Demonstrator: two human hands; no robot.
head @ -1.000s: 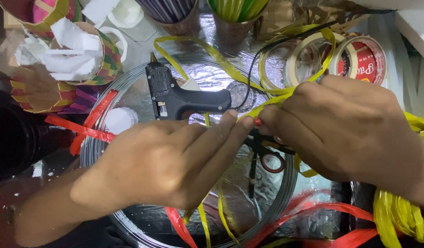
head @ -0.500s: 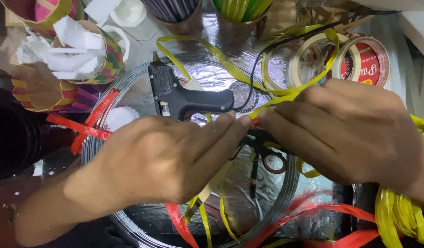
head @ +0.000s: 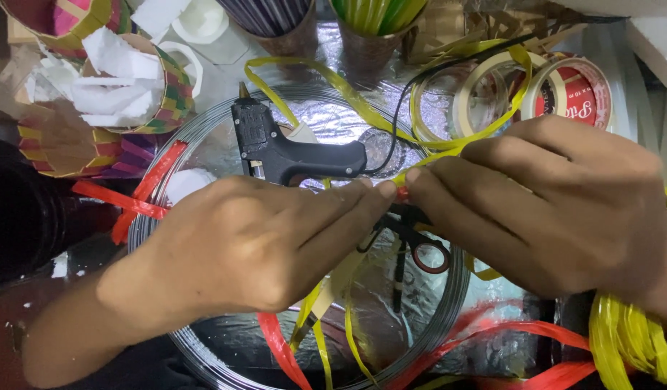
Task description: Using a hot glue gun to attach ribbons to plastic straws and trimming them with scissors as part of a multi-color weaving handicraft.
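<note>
Together, the left hand (head: pixel 254 245) and right hand (head: pixel 557 202) pinch a yellow strip (head: pixel 362 108) at mid-bench, above a black glue gun (head: pixel 290 148) lying on the foil-covered bench (head: pixel 348 123) inside a wire coil (head: pixel 153 209).

Both hands meet at centre – left hand (head: pixel 254 245) from lower left, right hand (head: pixel 550 202) from the right, fingertips touching on a strip (head: pixel 434 148) btwn them. Glue gun (head: pixel 290 148) lies just behind the left hand, inside the wire coil (head: pixel 456 303), which rings the work area. Scissors (head: pixel 420 249) sit under the fingertips, in front of the gun. Tape rolls (head: pixel 564 83) behind the right hand; woven baskets (head: pixel 131 94) at far left; cups (head: pixel 326 25) at the back – strip bundle (head: pixel 626 339) at lower right.
</note>
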